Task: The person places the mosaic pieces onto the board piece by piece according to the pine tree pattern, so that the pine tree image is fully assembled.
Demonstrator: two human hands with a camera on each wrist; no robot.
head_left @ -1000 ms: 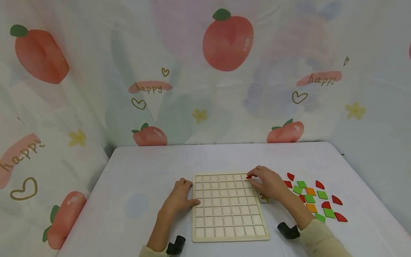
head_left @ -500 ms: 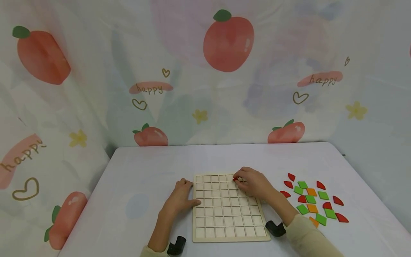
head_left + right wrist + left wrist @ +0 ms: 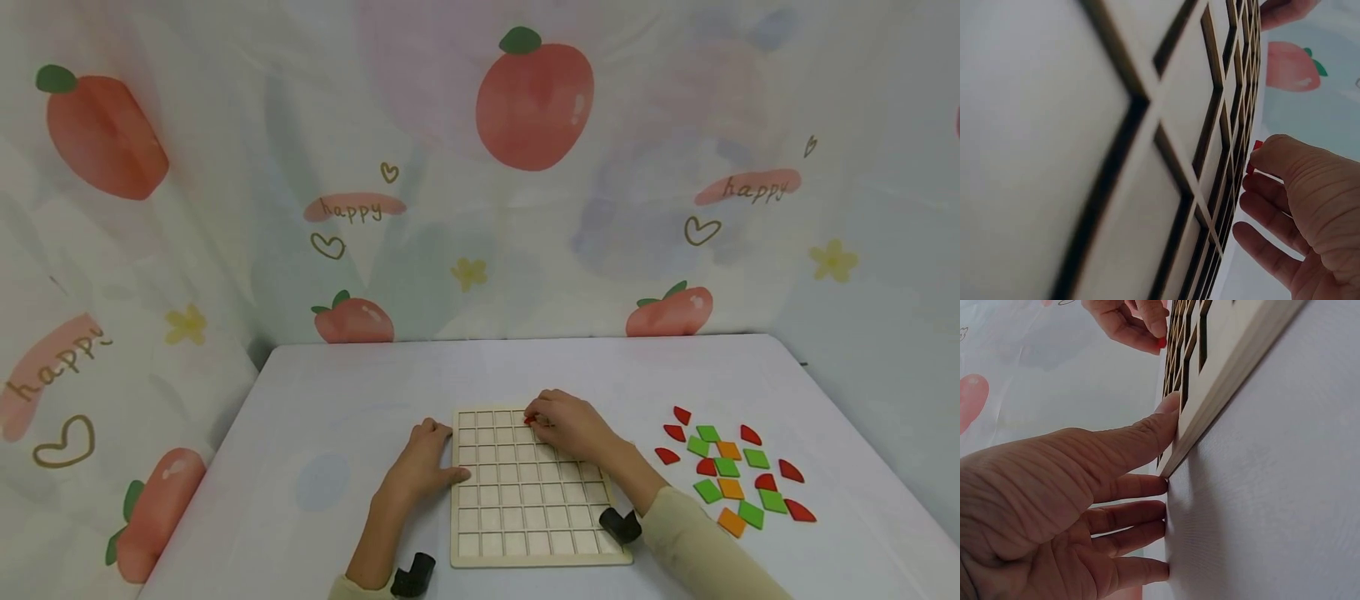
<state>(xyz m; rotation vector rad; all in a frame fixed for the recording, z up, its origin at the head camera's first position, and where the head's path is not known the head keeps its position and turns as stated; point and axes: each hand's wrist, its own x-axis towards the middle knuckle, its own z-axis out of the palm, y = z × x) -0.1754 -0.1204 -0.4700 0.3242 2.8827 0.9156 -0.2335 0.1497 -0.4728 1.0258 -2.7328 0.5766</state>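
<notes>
A pale wooden board (image 3: 512, 521) with a grid of square recesses lies on the table. My right hand (image 3: 566, 423) is over its far rows and pinches a small red tile (image 3: 1252, 159) between thumb and fingers. Most of that tile is covered by the fingertips, and whether it touches the board I cannot tell. At the left edge of the board rests my left hand (image 3: 422, 460). Its thumb presses on the rim, and its straight fingers (image 3: 1132, 515) touch the tabletop beside the edge.
Right of the board lie loose tiles: red quarter-rounds such as one red tile (image 3: 800, 511), green diamonds such as one green tile (image 3: 751, 514), and several orange squares, one orange tile (image 3: 731, 522) nearest. Printed cloth (image 3: 465, 167) stands behind the white table (image 3: 360, 375).
My right hand has moved left across the far rows of the board, carrying the red tile. More loose tiles show where the forearm was. The left hand stays in place.
</notes>
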